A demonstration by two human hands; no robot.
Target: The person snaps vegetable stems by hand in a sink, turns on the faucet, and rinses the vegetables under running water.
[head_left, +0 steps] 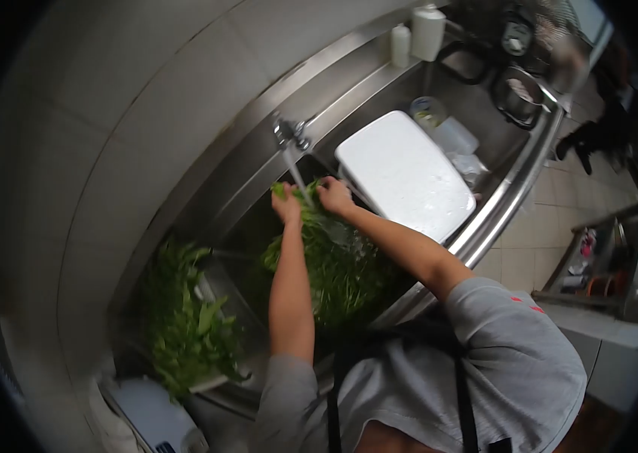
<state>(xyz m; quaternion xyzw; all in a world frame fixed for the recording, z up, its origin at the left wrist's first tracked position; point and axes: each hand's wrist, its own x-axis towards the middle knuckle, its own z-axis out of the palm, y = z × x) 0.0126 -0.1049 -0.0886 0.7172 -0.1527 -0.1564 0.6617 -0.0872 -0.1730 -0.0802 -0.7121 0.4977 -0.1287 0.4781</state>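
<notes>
Water runs from the wall tap [289,134] onto leafy greens [334,275] lying in the middle sink basin. At the stream, my left hand [286,205] is closed on some of the greens. My right hand [334,196], just right of the stream, also has its fingers closed on the greens. Below both hands the bunch spreads through the water toward my body. Another pile of greens [187,325] rests on the left side of the sink. Beside my right forearm, a white board or lid [407,175] lies across the sink.
Two white bottles [428,32] [400,45] stand on the back ledge. Beyond the white board, the right basin holds a clear container [428,112] and a metal pot [521,92]. A low shelf [598,264] stands at the right. The sink's metal rim [519,189] curves along the front.
</notes>
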